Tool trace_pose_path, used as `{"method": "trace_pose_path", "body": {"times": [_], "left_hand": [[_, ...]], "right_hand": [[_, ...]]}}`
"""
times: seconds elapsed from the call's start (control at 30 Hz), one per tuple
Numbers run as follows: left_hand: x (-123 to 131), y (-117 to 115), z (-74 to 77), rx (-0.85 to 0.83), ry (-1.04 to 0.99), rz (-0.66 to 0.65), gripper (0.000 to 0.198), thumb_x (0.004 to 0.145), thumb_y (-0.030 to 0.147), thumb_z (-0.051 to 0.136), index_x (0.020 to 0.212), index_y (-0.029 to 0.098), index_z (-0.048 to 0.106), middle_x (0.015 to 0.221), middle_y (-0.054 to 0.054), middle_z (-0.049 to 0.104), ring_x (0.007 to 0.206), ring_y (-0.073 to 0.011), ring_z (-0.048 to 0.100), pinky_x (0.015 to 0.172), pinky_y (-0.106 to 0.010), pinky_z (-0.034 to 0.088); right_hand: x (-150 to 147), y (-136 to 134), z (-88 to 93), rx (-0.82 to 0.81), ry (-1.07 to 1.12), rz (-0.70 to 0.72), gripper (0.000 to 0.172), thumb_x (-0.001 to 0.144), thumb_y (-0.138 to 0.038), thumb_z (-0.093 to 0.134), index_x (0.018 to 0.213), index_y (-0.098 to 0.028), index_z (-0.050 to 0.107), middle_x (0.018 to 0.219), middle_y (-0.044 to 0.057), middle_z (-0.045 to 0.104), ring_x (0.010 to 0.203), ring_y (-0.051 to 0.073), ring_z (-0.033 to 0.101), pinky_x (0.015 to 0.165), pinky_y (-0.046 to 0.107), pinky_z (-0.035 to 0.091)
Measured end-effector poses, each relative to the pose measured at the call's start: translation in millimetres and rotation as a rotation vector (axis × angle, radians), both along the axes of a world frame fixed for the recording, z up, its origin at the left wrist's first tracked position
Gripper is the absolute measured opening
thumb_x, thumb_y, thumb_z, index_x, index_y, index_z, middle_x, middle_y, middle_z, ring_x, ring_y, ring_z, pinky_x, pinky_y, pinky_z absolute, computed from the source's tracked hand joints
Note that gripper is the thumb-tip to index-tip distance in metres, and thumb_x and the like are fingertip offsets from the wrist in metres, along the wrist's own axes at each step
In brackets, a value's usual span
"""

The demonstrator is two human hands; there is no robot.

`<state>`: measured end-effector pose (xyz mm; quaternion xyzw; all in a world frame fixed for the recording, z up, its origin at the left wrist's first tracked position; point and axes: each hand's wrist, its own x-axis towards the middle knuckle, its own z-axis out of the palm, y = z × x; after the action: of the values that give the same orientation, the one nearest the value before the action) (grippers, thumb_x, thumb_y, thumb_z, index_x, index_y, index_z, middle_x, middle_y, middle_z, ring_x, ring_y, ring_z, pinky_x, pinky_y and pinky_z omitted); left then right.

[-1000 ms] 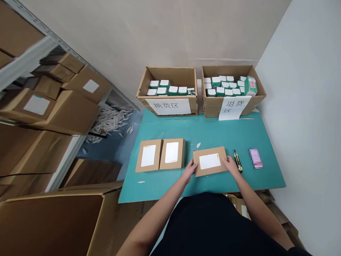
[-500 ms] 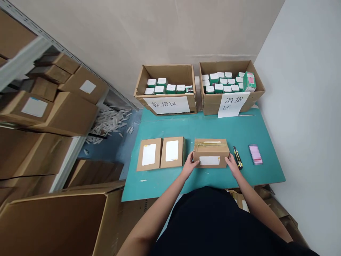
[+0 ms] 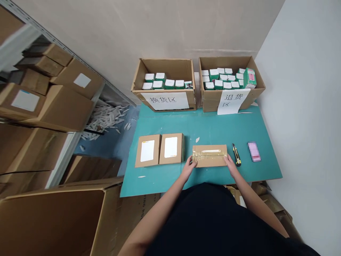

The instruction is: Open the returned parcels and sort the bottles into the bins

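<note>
A taped cardboard box (image 3: 210, 160) is held between my two hands over the green table, its taped face turned up towards me. My left hand (image 3: 189, 168) grips its left end, thumb on the near face. On the right end, my right hand (image 3: 231, 166) is closed in the same way. Just right of that hand lies a yellow and black box cutter (image 3: 236, 154). Two labelled cardboard boxes (image 3: 147, 151) stand side by side to the left of my left hand.
Two open cartons with paper signs, the left one (image 3: 137, 80) and the right one (image 3: 259, 83), hold small green-and-white boxes at the table's back. A pink blurred item (image 3: 254, 152) lies at right. Shelves of cartons (image 3: 64, 108) and a large open carton (image 3: 53, 224) flank the left.
The held box has been tipped, so its taped face now shows and the white label on its near side no longer does. Both hands keep hold of its ends.
</note>
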<state>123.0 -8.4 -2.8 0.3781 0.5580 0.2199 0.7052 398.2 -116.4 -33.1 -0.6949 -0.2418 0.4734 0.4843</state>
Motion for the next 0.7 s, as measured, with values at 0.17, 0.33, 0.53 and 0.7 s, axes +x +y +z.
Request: {"method": "trace_pose_path", "body": {"times": [0.17, 0.33, 0.53, 0.7], "left_hand": [[-5.0, 2.9, 2.0, 0.004, -0.043, -0.052, 0.08, 0.073, 0.045, 0.083, 0.144, 0.026, 0.052, 0.146, -0.012, 0.057, 0.127, -0.0321, 0.059, 0.107, -0.044, 0.048], [5.6, 33.2, 14.6, -0.08, 0.049, 0.0, 0.074, 0.081, 0.066, 0.069, 0.144, 0.03, 0.052, 0.151, -0.011, 0.053, 0.133, -0.0337, 0.054, 0.097, -0.042, 0.052], [26.4, 57.2, 21.7, 0.045, 0.027, 0.03, 0.062, 0.084, 0.073, 0.061, 0.125, 0.027, 0.062, 0.129, -0.009, 0.066, 0.118, -0.0286, 0.06, 0.085, -0.034, 0.053], [10.9, 29.4, -2.6, 0.068, 0.052, 0.096, 0.062, 0.08, 0.069, 0.067, 0.125, 0.026, 0.058, 0.127, -0.009, 0.063, 0.119, -0.0257, 0.06, 0.09, -0.033, 0.052]], "right_hand": [[6.3, -4.7, -2.3, -0.002, 0.096, -0.008, 0.077, 0.073, -0.069, 0.074, 0.139, -0.032, 0.062, 0.144, 0.004, 0.062, 0.135, 0.035, 0.056, 0.114, 0.054, 0.044], [20.0, 18.0, 0.4, -0.111, 0.027, -0.054, 0.072, 0.082, -0.074, 0.061, 0.14, -0.033, 0.061, 0.143, 0.005, 0.063, 0.134, 0.031, 0.057, 0.106, 0.05, 0.052], [24.8, 40.1, 12.8, -0.015, 0.029, -0.067, 0.068, 0.088, -0.075, 0.05, 0.139, -0.03, 0.059, 0.14, 0.008, 0.065, 0.126, 0.029, 0.063, 0.099, 0.044, 0.057], [13.3, 20.3, 3.2, 0.034, -0.035, -0.118, 0.067, 0.083, -0.07, 0.061, 0.134, -0.026, 0.059, 0.137, 0.011, 0.065, 0.129, 0.032, 0.06, 0.105, 0.049, 0.052]]}}
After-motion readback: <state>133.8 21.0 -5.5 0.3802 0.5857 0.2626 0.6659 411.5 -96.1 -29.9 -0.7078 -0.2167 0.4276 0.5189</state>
